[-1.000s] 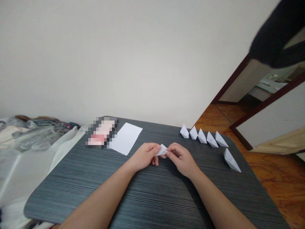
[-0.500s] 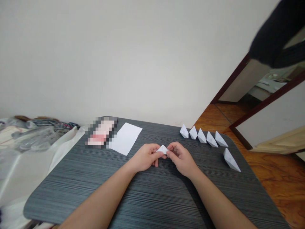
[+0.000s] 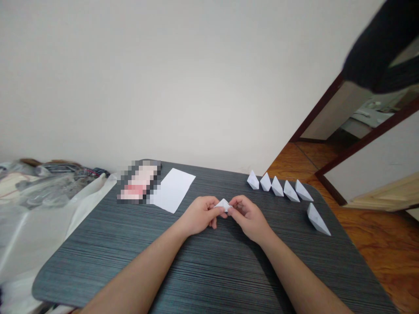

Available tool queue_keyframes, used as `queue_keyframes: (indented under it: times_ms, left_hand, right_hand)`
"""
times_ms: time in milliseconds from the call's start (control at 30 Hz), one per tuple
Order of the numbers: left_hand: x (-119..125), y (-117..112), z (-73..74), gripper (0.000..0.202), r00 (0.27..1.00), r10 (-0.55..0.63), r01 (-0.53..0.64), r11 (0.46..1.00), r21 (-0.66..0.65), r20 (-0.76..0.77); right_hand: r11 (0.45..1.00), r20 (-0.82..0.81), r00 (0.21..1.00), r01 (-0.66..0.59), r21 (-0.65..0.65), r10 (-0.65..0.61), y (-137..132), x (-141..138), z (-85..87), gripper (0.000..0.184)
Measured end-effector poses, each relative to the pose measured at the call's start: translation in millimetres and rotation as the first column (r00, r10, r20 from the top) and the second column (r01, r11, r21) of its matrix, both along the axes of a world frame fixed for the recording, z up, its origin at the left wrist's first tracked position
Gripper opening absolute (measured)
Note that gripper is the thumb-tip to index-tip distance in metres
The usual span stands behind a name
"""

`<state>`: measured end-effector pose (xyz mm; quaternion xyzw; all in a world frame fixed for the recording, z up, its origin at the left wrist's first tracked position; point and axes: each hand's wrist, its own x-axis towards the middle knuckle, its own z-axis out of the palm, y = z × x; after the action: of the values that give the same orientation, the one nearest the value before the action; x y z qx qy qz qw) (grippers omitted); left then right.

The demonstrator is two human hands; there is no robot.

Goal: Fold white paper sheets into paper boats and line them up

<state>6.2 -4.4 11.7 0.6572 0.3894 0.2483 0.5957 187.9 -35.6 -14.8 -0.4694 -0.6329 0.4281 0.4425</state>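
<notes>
Between my two hands is a small piece of folded white paper [image 3: 224, 203], its pointed top facing away from me. My left hand [image 3: 201, 214] pinches its left side, thumb in front and fingers behind. On the right side, my right hand [image 3: 248, 217] grips it with thumb and fingertips. The fingers hide the paper's lower edge and both ends. Folded white paper boats [image 3: 277, 186] stand in a row at the table's far right. One more paper boat [image 3: 318, 220] sits nearer, close to the right edge.
Left of my hands, white paper sheets [image 3: 175, 189] lie flat on the dark wood-grain table [image 3: 131, 244]. Beside them is a blurred-out pinkish item [image 3: 139, 181]. Plastic-covered cloth [image 3: 42, 205] is piled off the table's left side. A wall [image 3: 163, 87] rises behind.
My thumbs have shifted very slightly on the folded paper, and its front looks a little changed in shape. Everything else stays in place.
</notes>
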Motion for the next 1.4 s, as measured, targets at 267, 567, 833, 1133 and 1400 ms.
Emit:
queue_keyframes:
  times_ms: [267,567,833,1133,1400]
  left_hand:
    - [0,1,-7.4,0.029,0.999,0.019,-0.016,0.998,0.056,-0.036]
    - [0,0,-4.3,0.031,1.0,0.001,0.0,0.999,0.033,-0.026]
    - [1,0,-5.4,0.031,1.0,0.007,-0.007,1.0,0.01,-0.022]
    - [0,-2,0.5,0.035,0.998,0.036,-0.032,0.996,0.077,-0.056]
    - [0,-1,0.6,0.035,0.997,0.043,-0.035,0.994,0.101,-0.069]
  right_hand:
    - [0.995,0.174,0.98,0.093,0.025,-0.096,1,1,-3.6,0.014]
    - [0.993,0.101,0.989,0.109,0.036,-0.112,0,-1,0.4,0.015]
    - [0.996,0.03,0.996,0.082,0.028,-0.082,0,-3,2.7,0.016]
    - [0.992,-0.01,0.992,0.125,-0.034,-0.125,1,-5,-0.3,0.015]
    - [0.996,0.229,0.973,0.04,-0.073,-0.022,-1,-2,9.9,0.032]
